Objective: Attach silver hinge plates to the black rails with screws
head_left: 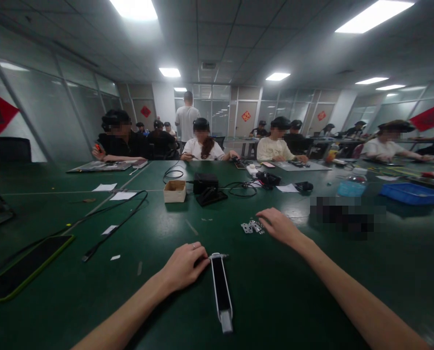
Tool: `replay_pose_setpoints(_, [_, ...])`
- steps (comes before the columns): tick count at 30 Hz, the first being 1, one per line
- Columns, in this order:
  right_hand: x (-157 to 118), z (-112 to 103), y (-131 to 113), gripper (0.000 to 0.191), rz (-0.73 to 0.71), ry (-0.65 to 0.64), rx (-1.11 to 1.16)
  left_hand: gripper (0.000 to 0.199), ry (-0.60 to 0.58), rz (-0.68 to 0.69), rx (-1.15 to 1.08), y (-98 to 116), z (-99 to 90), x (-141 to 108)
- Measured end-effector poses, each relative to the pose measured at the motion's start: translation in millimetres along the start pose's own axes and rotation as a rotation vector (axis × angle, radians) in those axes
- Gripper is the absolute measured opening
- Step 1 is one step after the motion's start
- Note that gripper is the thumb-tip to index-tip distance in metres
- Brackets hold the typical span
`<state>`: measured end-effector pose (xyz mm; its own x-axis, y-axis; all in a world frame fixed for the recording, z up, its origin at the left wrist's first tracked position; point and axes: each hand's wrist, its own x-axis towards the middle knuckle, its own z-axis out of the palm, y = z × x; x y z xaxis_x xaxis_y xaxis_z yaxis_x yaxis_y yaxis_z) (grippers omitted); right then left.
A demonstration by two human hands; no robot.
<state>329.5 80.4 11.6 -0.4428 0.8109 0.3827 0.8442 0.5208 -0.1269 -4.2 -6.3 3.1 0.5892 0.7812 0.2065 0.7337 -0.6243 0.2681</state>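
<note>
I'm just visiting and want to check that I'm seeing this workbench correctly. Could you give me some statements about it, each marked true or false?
1. The right hand is at the small metal pieces. True.
2. The left hand is inside the blue tray. False: it is at the far end of the long black-and-white item.
3. The blue tray lies toward the right side of the view. True.
4. The small pale box is right of the black box. False: it is to the left.
5. The tabletop is green. True.
</note>
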Motion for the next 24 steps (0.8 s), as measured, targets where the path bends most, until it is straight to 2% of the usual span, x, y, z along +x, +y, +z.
replay_pose_setpoints(2, [-2.5,0.3,18.8,0.028,0.109,-0.113,-0.047,0.016,0.009,-0.016,0.003,0.1,3.2,0.4])
replay_pose_setpoints(5, [-5.2,2.4,27.6,0.027,0.172,-0.216,-0.068,0.017,0.021,-0.053,0.011,3.1,4.4,1.4])
replay_pose_setpoints(10, [-1.5,7.3,19.3,0.028,0.22,-0.273,-0.067,0.018,0.034,-0.092,0.006,7.3,1.9,2.3])
replay_pose_setpoints(19, [4.9,8.1,19.1,0.019,0.403,-0.359,0.031,0.017,0.041,-0.088,-0.015,1.4,6.0,2.7])
replay_pose_setpoints(24, [2.5,2.0,13.1,0.015,0.405,-0.366,0.06,0.017,0.023,-0.095,-0.015,5.8,-0.7,1.6])
